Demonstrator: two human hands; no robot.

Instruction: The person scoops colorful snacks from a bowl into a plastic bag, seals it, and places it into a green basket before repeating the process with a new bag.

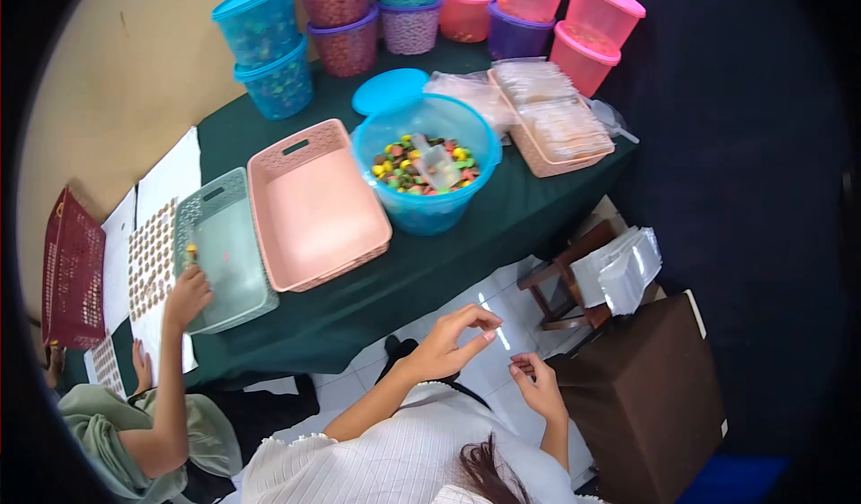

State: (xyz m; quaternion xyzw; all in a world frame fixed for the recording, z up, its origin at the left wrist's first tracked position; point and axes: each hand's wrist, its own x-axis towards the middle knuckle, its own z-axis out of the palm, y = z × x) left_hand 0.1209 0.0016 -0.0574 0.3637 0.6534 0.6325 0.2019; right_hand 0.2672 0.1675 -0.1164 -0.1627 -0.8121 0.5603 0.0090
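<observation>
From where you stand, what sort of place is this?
Probably a small sweet-packing workspace: an open blue tub holds colourful pieces with a scoop, a basket holds stacked clear packets, and lidded tubs line the table's back.

Head view, one item: worn on the person's head, facing forward and steeply down. Range: close over the white top [359, 468] at the bottom edge, with left hand [457, 341] and right hand [540, 387] a little further out. Middle distance: worktop [430, 266], seen from above and running aslant, low at left to high at right. Farthest: stacked tubs [345, 51], seen more from the side, partly cut by the top edge. Margins: a co-worker's sleeve [94, 423] at lower left; brown box [650, 392] at lower right. Field: wide, edges rounded and dark; the right margin seems to be mostly dark backdrop.
</observation>
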